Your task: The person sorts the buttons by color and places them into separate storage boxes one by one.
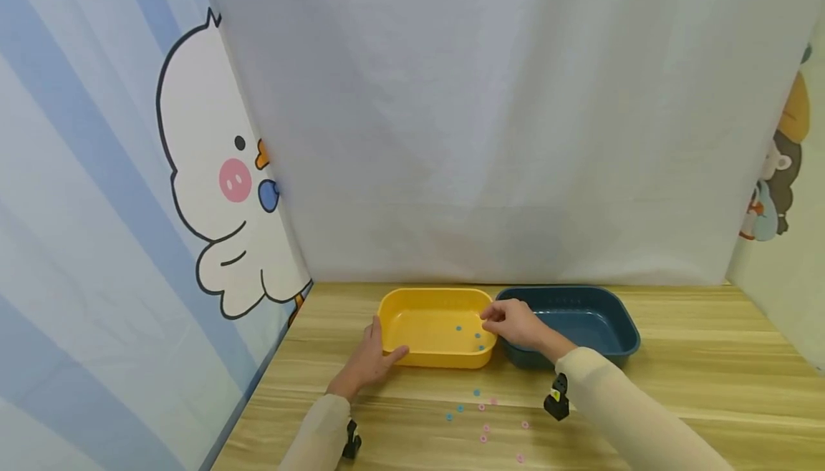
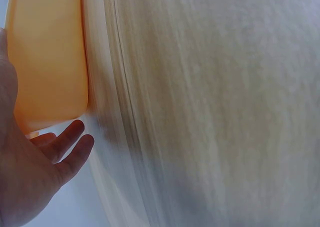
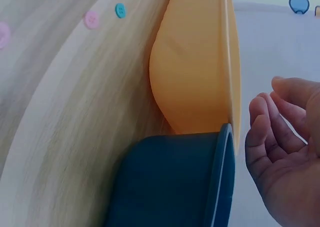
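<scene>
Crosswise on the wood-grain worktop (image 1: 696,399), the oblong yellow plastic basin (image 1: 419,324) is touched at left by the spread left hand (image 1: 374,361); over its right rim the right hand (image 1: 518,323) is curled (grip cannot be told).

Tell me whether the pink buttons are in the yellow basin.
No, the pink buttons lie on the wooden table in front of the yellow basin.
</scene>
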### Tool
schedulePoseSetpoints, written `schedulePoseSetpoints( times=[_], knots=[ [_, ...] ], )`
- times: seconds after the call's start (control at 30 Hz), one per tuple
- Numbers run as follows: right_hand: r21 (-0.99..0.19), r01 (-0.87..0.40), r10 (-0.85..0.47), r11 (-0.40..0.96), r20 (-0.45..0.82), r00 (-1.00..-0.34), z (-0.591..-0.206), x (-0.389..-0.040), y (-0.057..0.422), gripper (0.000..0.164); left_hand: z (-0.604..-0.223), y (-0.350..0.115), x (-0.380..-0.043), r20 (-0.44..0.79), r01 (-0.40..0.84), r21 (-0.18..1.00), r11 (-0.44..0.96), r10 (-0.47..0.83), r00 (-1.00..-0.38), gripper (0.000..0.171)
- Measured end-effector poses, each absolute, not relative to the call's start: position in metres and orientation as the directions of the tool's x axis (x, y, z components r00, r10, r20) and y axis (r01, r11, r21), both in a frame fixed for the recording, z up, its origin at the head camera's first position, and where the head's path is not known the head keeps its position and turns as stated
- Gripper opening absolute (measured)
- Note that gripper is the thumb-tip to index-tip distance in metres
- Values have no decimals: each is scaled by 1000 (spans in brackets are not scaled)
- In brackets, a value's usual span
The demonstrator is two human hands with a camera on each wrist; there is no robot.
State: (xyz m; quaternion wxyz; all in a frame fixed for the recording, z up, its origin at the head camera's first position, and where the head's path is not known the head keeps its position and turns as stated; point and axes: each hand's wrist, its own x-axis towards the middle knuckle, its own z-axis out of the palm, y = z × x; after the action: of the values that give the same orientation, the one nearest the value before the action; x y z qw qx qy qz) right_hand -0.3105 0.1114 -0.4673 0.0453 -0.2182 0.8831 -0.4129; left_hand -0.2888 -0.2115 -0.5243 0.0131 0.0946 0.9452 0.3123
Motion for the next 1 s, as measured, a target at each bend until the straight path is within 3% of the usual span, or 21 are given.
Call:
schedulePoseSetpoints(
  times=[0.37,0.8,1.0],
  knots=[
    [-722,-417,-495,552,118,-861,-460,-289,115,13,-521,-212,-288,32,179,583,792,199,-980,98],
    [-653,-604,-658,457,209,-723,-467,-269,114,7,-519,-210,-284,30,184,571,800,203,-979,96],
    [-714,-554,-668,428,163,-726,-470,-262,113,10,-518,-210,-284,31,181,576,797,199,-979,96]
  ],
)
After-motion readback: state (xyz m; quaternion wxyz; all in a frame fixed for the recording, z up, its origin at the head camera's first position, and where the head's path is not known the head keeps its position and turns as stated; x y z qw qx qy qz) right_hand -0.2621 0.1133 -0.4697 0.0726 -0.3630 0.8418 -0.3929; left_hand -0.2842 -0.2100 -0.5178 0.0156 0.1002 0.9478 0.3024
